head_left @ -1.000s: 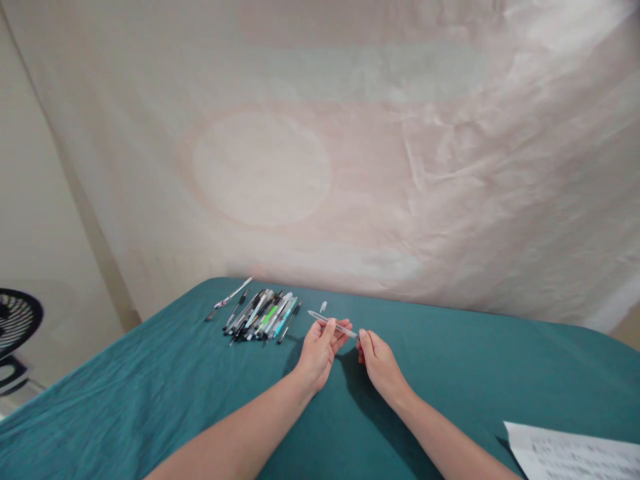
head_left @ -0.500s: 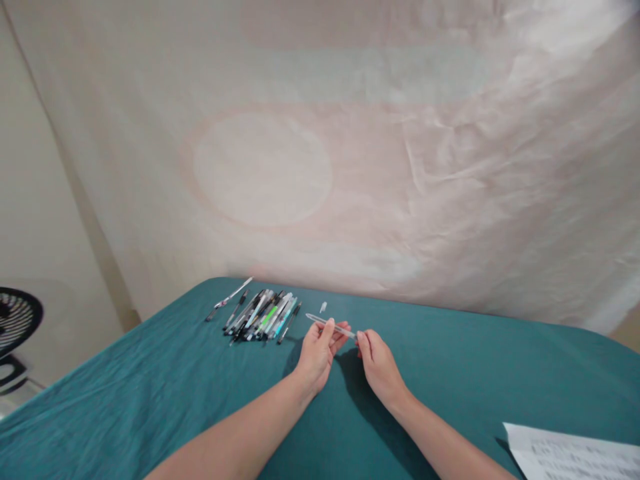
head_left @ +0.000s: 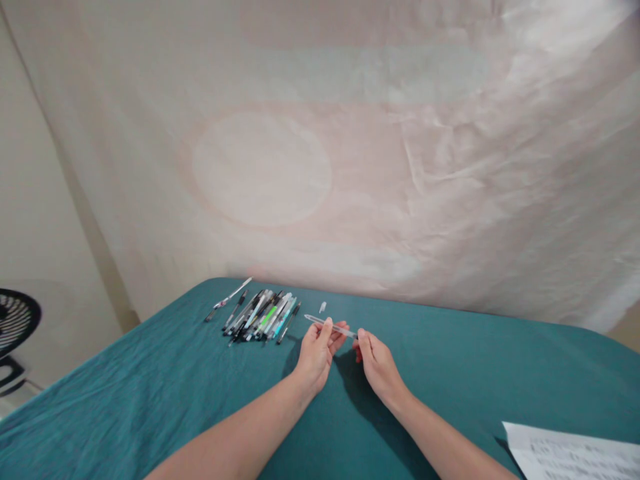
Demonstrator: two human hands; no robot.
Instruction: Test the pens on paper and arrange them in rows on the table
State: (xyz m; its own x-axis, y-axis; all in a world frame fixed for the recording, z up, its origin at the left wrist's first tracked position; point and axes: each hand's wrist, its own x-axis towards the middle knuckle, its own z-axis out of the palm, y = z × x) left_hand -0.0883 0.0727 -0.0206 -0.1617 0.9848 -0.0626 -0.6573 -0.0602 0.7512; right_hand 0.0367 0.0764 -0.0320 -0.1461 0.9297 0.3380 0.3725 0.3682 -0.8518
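My left hand (head_left: 317, 353) pinches a clear plastic pen (head_left: 325, 324) near its middle, holding it just above the teal tablecloth (head_left: 150, 387). My right hand (head_left: 379, 363) pinches the pen's right end with fingertips closed on it. A small white pen cap (head_left: 323, 307) lies on the cloth just behind the pen. To the left lies a pile of several pens (head_left: 263, 315) with black, white, green and blue barrels.
A single pen (head_left: 229, 298) lies apart at the pile's far left. A printed paper sheet (head_left: 570, 457) sits at the table's near right corner. A black fan (head_left: 15, 327) stands off the table at left. A wrinkled pale cloth (head_left: 350, 153) hangs behind.
Both hands with the clear pen have shifted very slightly; otherwise nothing has moved.
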